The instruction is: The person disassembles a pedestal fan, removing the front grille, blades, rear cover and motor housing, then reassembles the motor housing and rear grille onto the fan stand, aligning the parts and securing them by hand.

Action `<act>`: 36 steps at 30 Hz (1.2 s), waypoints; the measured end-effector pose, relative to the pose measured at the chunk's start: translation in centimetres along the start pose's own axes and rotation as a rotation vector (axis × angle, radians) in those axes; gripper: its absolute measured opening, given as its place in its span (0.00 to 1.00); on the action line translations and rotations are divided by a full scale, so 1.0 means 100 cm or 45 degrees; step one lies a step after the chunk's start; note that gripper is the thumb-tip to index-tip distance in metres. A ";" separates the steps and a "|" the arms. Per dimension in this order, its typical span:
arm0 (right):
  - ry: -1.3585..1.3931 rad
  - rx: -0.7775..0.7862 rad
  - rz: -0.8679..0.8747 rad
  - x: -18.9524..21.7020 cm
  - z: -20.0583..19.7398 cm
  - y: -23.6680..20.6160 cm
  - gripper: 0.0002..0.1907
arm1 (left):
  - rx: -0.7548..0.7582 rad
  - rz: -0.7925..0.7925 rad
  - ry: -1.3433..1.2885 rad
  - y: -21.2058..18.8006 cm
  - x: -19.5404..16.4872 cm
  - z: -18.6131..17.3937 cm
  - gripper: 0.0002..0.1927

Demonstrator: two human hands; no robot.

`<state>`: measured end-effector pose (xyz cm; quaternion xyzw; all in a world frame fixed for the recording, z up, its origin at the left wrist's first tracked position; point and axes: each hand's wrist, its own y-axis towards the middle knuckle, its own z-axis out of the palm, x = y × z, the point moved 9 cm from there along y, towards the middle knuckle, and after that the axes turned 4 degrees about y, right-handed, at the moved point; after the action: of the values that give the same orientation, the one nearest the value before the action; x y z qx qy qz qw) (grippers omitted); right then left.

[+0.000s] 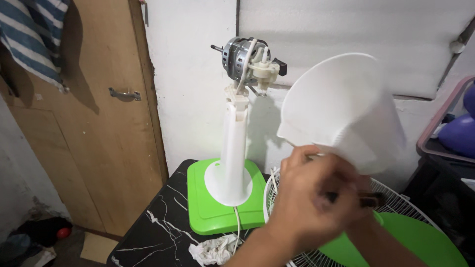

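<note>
Hands (316, 198) close together grip the white motor cover (341, 109) beside the bare fan motor (245, 59); judging by that, steady alignment with the stand (232, 148) matters.

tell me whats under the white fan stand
The white fan stand rises from a green base, which sits on a black marbled table. A crumpled cloth lies in front. What is beneath the base is covered.
</note>
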<state>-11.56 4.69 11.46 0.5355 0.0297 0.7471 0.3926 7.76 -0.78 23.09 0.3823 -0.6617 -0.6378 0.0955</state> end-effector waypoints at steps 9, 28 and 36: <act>0.764 -0.104 0.352 0.029 -0.019 -0.035 0.13 | -0.013 -0.312 -0.291 -0.001 0.029 -0.009 0.03; -0.011 -0.636 0.700 0.060 -0.036 -0.056 0.41 | -0.030 -0.666 -0.880 -0.012 0.115 0.021 0.03; 0.139 -0.511 0.611 0.095 -0.009 -0.019 0.32 | 0.203 -0.505 -0.851 0.040 0.141 0.039 0.07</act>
<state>-12.35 12.16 17.59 0.3982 -0.2243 0.8370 0.3009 -5.93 -7.03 20.95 0.2802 -0.6171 -0.6798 -0.2803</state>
